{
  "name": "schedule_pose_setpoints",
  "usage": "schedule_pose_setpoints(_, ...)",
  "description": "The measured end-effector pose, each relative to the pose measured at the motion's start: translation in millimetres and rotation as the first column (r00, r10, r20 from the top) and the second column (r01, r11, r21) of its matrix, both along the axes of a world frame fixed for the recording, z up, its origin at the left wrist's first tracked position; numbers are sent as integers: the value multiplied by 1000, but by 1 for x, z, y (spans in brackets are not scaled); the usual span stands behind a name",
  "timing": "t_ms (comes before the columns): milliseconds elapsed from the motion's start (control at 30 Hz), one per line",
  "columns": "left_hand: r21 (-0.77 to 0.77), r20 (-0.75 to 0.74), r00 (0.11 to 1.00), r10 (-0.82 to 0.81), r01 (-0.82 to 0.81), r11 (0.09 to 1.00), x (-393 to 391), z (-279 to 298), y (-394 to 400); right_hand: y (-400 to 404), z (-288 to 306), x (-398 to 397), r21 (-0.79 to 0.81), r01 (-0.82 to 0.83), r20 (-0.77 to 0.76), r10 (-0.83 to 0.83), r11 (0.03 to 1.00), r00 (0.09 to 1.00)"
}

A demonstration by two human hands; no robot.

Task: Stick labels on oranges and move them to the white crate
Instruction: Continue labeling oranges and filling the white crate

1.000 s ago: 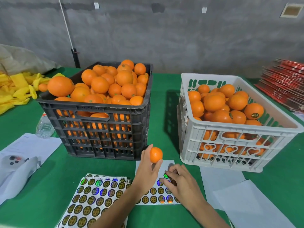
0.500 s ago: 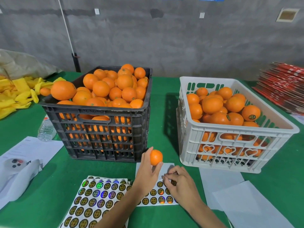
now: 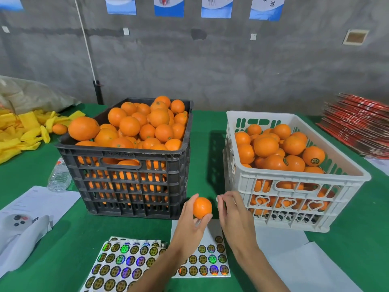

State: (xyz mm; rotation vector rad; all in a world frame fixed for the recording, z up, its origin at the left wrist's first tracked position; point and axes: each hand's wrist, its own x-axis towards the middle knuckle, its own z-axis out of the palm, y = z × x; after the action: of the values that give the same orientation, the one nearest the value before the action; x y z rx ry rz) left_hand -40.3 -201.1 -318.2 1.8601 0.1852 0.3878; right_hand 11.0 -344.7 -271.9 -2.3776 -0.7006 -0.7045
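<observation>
A green cloth-covered table (image 3: 200, 127) fills the lower frame under a grey concrete wall. At lower centre I see the left hand (image 3: 189, 226) gripping a small round orange (image 3: 202, 208) in curled fingers, raised before the black slatted plastic crate (image 3: 134, 165). The right hand (image 3: 233, 216) sits just beside it, fingertips pinched together; I cannot tell whether a label is between them. My advice: turn bare peel toward that hand, press flat, then drop it into the white plastic crate (image 3: 294, 182) at right.
</observation>
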Motion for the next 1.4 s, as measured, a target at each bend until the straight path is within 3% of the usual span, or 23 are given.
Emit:
schedule_pose_setpoints(167,-116,137,990,21,-5,993,5,64,-10,10,46,-2,-9,-14,208,15,1000,978)
schedule_pose_setpoints(267,12,213,975,59,-63,998,12,105,-7,14,77,-9,96,-52,240,27,994,970)
schedule_pose_setpoints(400,272,299,954,25,-110,956,28,155,-1,21,121,-6,205,-75,47,67,976,997)
schedule_pose_setpoints(500,382,241,945,-219,115,917,42,186,10,17,151,21,331,-81,-60,106,940,993)
schedule_pose_setpoints(567,485,199,942,-272,146,862,50,203,26,10,164,45,320,-28,-97,62,947,993)
schedule_pose_setpoints(633,657,209,971,-116,-52,753,62,217,54,4,169,66,237,52,-89,-32,970,996)
schedule_pose_setpoints(700,708,157,983,100,-183,683,76,230,88,-4,170,84,181,121,-58,-112,976,992)
schedule_pose_setpoints(833,677,-41,935,351,-232,698,110,247,140,-14,177,114,150,74,-7,-74,986,997)
schedule_pose_setpoints(1067,743,-181,841,511,-224,631,156,241,176,-6,156,117,172,-23,108,4,985,994)
schedule_pose_setpoints(1167,732,-64,857,512,-308,608,154,245,171,-1,152,114,155,-62,82,50,986,995)
schedule_pose_setpoints(1267,674,196,868,457,-457,580,135,260,149,10,155,106,225,-177,80,163,958,983)
schedule_pose_setpoints(1400,511,473,840,265,-507,694,88,269,87,26,165,81,410,-325,0,356,852,934)
